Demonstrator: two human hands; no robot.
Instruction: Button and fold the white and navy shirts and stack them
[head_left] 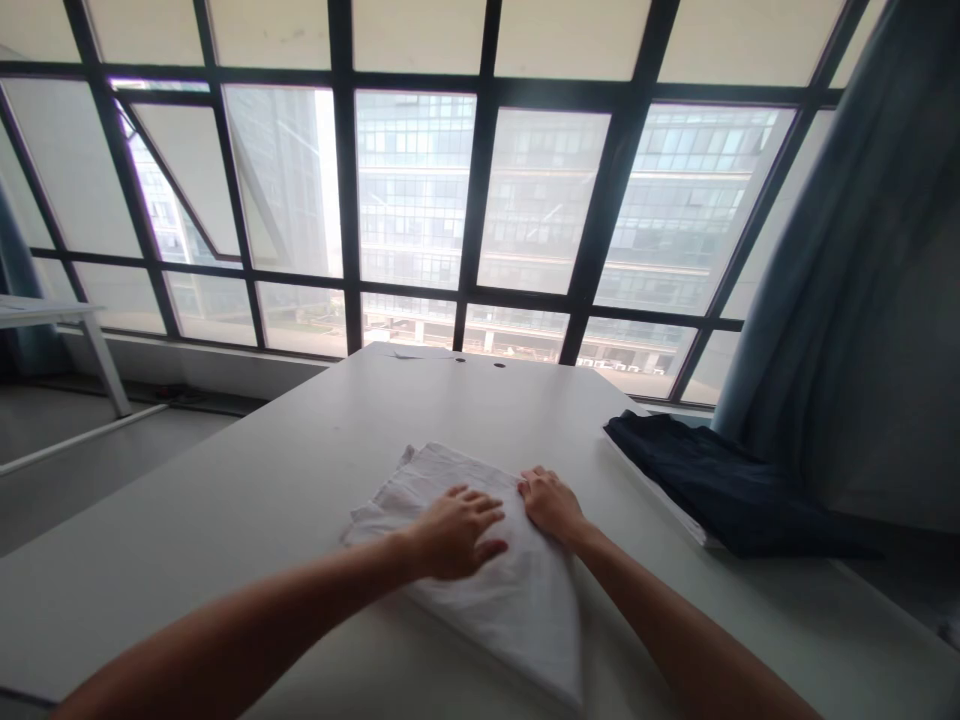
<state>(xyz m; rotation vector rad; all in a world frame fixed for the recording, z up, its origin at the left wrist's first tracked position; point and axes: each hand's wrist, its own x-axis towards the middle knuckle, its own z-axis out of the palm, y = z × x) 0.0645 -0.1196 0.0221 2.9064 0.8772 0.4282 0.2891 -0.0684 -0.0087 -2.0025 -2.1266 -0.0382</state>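
Note:
A folded white cloth, perhaps a garment, lies on the white table in front of me, its layers uneven at the far left corner. My left hand rests palm down on top of it, fingers stretched and the thumb apart. At the cloth's right edge is my right hand, its fingers bent together over the border and closed on the fabric. The fingertips of that hand are partly hidden.
The white table runs toward a large window wall. A dark navy folded cloth lies at the right edge over something white. A blue-grey curtain hangs at right. Another white table stands at left.

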